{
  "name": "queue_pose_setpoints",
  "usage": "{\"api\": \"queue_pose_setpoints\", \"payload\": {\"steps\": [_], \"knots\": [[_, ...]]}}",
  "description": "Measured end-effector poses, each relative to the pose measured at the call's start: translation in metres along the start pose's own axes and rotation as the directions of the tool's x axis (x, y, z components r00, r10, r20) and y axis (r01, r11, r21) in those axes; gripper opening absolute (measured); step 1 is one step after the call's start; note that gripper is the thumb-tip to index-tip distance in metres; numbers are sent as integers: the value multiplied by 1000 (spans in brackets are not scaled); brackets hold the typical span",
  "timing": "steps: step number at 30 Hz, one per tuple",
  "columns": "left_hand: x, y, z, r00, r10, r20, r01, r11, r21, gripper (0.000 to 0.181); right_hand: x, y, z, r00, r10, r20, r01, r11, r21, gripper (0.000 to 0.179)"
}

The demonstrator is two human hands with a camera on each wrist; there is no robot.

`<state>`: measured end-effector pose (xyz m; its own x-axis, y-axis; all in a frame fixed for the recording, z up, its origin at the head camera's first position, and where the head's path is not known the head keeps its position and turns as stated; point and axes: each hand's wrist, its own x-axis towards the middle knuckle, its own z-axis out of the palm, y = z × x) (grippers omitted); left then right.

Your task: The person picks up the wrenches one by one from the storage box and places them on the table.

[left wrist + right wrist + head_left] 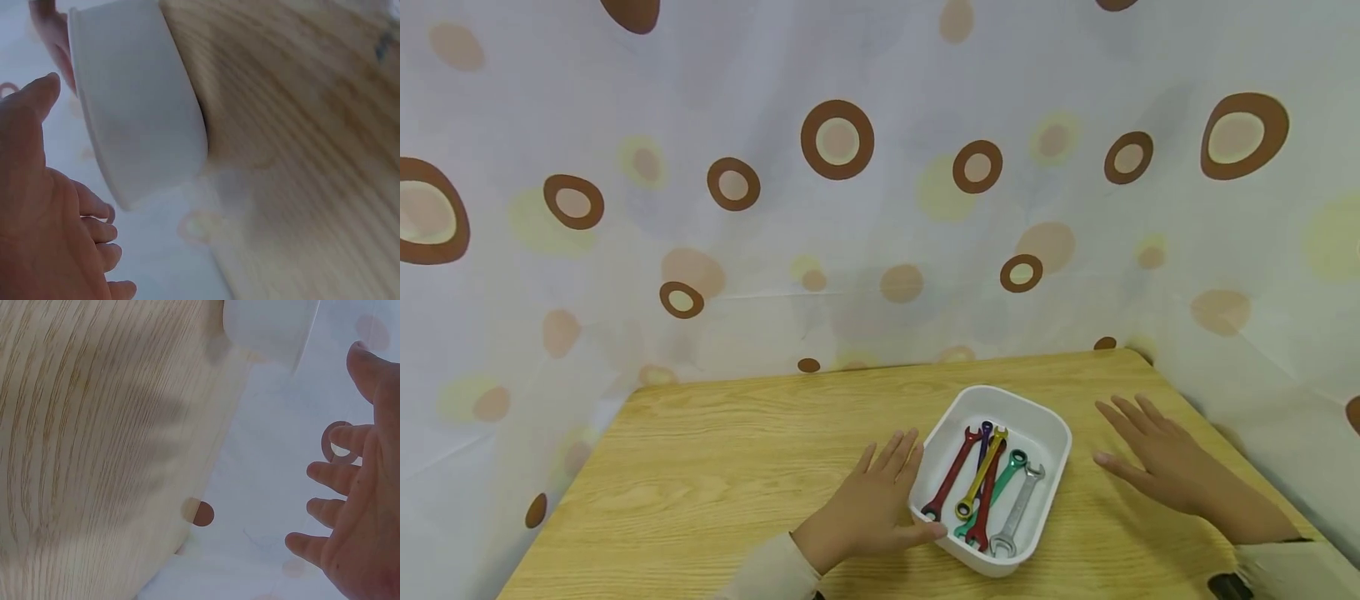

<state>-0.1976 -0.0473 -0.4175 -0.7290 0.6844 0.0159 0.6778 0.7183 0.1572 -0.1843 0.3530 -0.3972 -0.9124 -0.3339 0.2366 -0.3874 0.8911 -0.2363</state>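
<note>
A white plastic bin (1051,425) stands on the wooden table, holding several combination wrenches. Among them are a yellow wrench (982,475), a green wrench (1002,487), a silver wrench (1019,508), two red ones and a purple one partly covered by the others. Just left of the bin is my left hand (872,504), its fingers extended and thumb reaching toward the near rim. The left wrist view shows a gap between that hand (50,212) and the bin's wall (137,100). My right hand (1165,462) hovers right of the bin, fingers spread and holding nothing.
The light wooden table (715,483) extends left of the bin. A white curtain (865,225) with brown and yellow spots hangs behind the table and along both sides.
</note>
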Motion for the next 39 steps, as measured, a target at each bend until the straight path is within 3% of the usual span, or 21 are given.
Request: {"api": "queue_pose_setpoints", "payload": {"steps": [12, 25, 33, 39], "knots": [[4, 13, 16, 1000, 17, 3, -17, 998, -60, 106, 4, -6, 2, 999, -33, -12, 33, 999, -7, 66], [4, 16, 17, 1000, -4, -4, 4, 998, -63, 105, 12, -21, 1, 999, -38, -9, 38, 998, -44, 68], [4, 15, 16, 1000, -12, 4, 12, 997, -75, 105, 41, -57, -3, 997, -83, 1, 83, 994, -66, 64], [5, 16, 17, 1000, -5, -7, 4, 997, -74, 105, 68, -85, 1, 989, -99, 111, 99, 995, 3, 55]]}}
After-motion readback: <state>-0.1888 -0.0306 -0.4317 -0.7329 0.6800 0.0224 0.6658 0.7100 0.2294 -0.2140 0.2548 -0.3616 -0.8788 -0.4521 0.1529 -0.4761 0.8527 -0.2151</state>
